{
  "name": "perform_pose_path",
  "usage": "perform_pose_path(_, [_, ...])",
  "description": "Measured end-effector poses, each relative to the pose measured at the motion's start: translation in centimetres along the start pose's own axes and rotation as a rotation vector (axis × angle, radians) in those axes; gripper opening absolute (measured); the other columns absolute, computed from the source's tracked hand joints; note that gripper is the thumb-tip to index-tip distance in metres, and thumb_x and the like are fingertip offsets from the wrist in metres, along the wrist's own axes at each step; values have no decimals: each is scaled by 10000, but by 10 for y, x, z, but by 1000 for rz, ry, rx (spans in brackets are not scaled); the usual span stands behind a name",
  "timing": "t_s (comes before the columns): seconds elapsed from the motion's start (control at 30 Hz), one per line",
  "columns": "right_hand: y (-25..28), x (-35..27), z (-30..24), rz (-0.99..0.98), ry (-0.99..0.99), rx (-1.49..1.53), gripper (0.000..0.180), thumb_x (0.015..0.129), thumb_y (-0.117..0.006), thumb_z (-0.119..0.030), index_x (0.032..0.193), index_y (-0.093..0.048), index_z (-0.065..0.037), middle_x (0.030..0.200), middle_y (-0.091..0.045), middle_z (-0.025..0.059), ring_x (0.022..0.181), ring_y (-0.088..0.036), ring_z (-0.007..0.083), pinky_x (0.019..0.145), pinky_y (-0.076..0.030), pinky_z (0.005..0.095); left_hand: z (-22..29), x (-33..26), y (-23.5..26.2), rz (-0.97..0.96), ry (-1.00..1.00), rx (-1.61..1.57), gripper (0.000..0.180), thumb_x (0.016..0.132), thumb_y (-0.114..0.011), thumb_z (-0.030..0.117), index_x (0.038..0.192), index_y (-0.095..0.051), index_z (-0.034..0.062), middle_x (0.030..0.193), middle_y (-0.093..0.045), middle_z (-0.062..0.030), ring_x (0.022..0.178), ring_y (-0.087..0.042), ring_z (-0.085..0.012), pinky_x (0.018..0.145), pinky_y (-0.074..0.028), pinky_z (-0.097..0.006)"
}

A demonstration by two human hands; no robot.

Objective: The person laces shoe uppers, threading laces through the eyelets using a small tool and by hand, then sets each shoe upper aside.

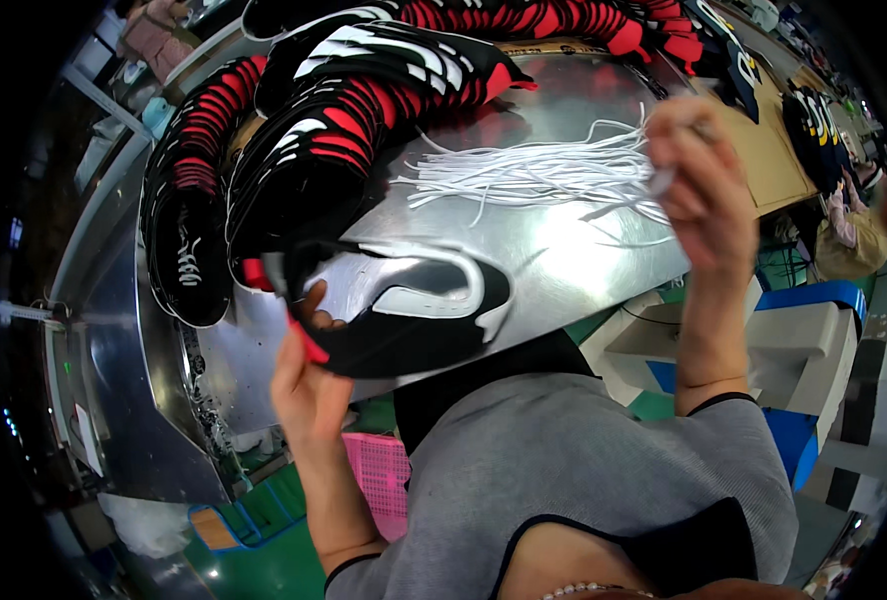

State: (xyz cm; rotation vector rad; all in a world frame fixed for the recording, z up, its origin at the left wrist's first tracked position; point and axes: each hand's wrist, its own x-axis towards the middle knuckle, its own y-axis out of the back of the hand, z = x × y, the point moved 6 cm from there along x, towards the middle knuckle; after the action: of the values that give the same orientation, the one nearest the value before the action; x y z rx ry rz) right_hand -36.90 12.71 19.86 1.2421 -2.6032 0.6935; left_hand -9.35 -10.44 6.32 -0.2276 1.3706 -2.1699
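My left hand [306,362] grips a flat black shoe upper [404,305] with white and silver patches and a red tab, held over the near edge of the shiny metal table [574,255]. My right hand [699,180] is raised at the right, fingers pinched on a white lace end at the edge of a bundle of white shoelaces [534,172] lying on the table. The pinched piece is blurred.
Fanned stacks of black, red and white shoe uppers [304,130] cover the table's left and far side. A cardboard sheet [769,150] with more uppers lies at the right. A pink crate [382,480] and blue-white bins [814,330] stand on the green floor below.
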Motion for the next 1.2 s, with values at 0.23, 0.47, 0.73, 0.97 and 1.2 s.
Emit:
perform_pose_path(0.23, [-20,-73,70,-111,-349,183,119,928,-621,-116,995,-602,-20,808,-620,64,498,-392,10,434,-304,160,27,-30,47,463,-550,1419,393,945,-598,65,1318,-507,-16,1237,-597,-167,1089,-584,-297,963,-458,-425])
perform_pose_path(0.47, [-35,-89,226,41,-550,-119,177,933,-627,-246,957,-659,-74,801,-700,-33,578,-456,26,526,-382,206,-28,23,-50,-175,-363,2435,257,930,-613,184,1080,-635,-24,1033,-662,-202,960,-615,-384,836,-485,-430])
perform_pose_path(0.73, [-25,-72,232,125,-517,-36,119,937,-648,-171,951,-647,-52,770,-654,-37,558,-416,2,497,-310,174,-87,85,29,119,732,880,784,977,-364,659,1314,-520,-32,1251,-615,-169,1194,-560,-227,1032,-429,-324])
perform_pose_path(0.97, [-40,-59,205,23,-530,-56,123,937,-646,-167,946,-660,-45,759,-636,-41,621,-457,-3,553,-340,170,-91,68,21,147,528,579,581,1011,-483,467,1134,-603,-88,1143,-658,-177,1081,-621,-237,997,-466,-349])
perform_pose_path(1.2, [-59,-68,200,-64,-613,-138,136,934,-645,-169,937,-657,-34,778,-659,-9,722,-551,29,625,-411,200,-89,37,-11,28,253,893,597,1043,-431,433,1326,-504,-88,1297,-566,-169,1294,-476,-229,1140,-304,-366])
